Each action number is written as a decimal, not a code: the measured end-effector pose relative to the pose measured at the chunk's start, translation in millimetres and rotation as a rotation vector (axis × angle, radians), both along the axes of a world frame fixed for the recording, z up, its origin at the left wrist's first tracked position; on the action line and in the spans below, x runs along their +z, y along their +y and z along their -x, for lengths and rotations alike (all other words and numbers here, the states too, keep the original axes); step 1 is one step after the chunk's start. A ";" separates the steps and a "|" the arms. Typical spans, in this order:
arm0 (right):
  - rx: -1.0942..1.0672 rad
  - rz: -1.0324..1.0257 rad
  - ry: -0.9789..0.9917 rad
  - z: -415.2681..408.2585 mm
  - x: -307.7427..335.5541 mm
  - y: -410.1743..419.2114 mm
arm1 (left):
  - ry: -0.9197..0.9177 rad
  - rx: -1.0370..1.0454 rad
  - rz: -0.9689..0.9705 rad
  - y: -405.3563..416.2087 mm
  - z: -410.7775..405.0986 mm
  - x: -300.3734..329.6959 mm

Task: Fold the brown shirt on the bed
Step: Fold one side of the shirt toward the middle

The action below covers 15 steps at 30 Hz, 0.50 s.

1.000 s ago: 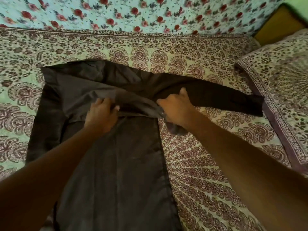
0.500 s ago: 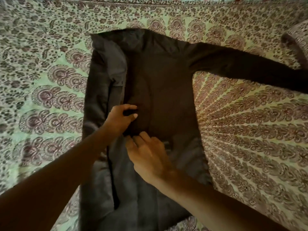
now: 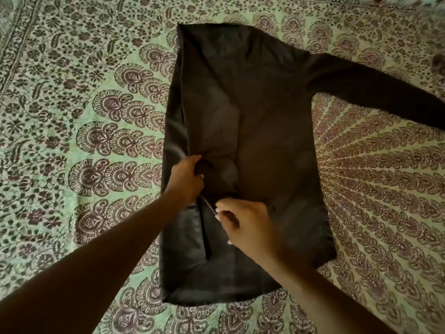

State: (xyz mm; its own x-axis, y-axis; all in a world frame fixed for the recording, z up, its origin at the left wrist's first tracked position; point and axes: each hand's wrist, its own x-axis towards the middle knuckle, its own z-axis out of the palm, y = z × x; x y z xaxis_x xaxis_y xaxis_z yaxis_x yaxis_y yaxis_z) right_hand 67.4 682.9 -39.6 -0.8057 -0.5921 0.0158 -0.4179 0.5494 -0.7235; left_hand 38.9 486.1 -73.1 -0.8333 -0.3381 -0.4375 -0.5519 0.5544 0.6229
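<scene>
Green paisley-print bedspread [image 3: 84, 116], bordered edge upper left

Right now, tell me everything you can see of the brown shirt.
The brown shirt lies flat on the patterned bedspread, collar end away from the person. It looks like dark brown, soft woven cloth. Its left side is folded inward over the body, leaving a straight left edge; one long sleeve lies stretched out to the right, unfolded. The left hand grips a bunch of the folded layer, and the right hand pinches its edge nearer the hem. Small wrinkles gather by the fingers.
</scene>
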 end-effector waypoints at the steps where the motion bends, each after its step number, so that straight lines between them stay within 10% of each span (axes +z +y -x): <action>1: 0.003 0.017 -0.007 -10.5 -2.0 -2.0 | -0.010 -0.003 -0.008 -2.4 0.9 0.8; 11: 0.026 0.068 0.061 -96.4 -9.1 -19.5 | 0.057 -0.154 -0.038 -5.1 -18.3 6.1; 15: -0.311 0.034 0.032 -91.2 5.9 -10.7 | 0.123 -0.018 -0.111 8.2 -49.4 10.9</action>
State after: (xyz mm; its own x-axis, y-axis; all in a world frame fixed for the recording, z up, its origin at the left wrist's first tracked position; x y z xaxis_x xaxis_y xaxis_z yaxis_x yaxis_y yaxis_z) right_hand 158.6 672.2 -33.7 -0.9470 -0.3158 0.0598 -0.2564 0.6302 -0.7329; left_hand 88.3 494.3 -62.3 -0.8884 -0.2773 -0.3658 -0.4582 0.4875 0.7432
